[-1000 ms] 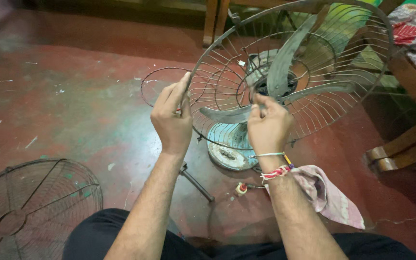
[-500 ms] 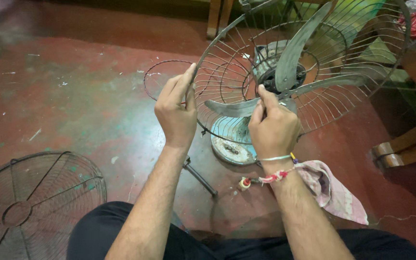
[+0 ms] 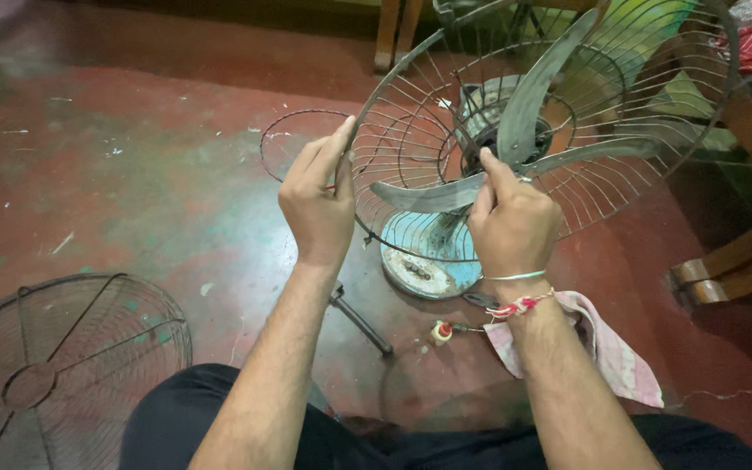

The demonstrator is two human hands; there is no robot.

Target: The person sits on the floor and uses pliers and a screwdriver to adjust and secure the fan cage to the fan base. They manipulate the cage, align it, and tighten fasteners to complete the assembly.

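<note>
Compared with a moment ago, both hands sit slightly higher and further right on the fan, which has tilted a little more upright. Left hand [image 3: 317,207] grips the rim of the rear wire guard [image 3: 620,187], fingers curled over its edge. Right hand [image 3: 513,222] is closed around the near grey blade [image 3: 433,193], thumb pressing on it. Below, the fan's pale blue base [image 3: 424,265] rests on the red floor [image 3: 132,157]. A detached front grille [image 3: 54,365] lies at lower left, and a pink cloth [image 3: 615,357] lies beside the right wrist.

Dim warm light, soft shadows, slight blur
</note>
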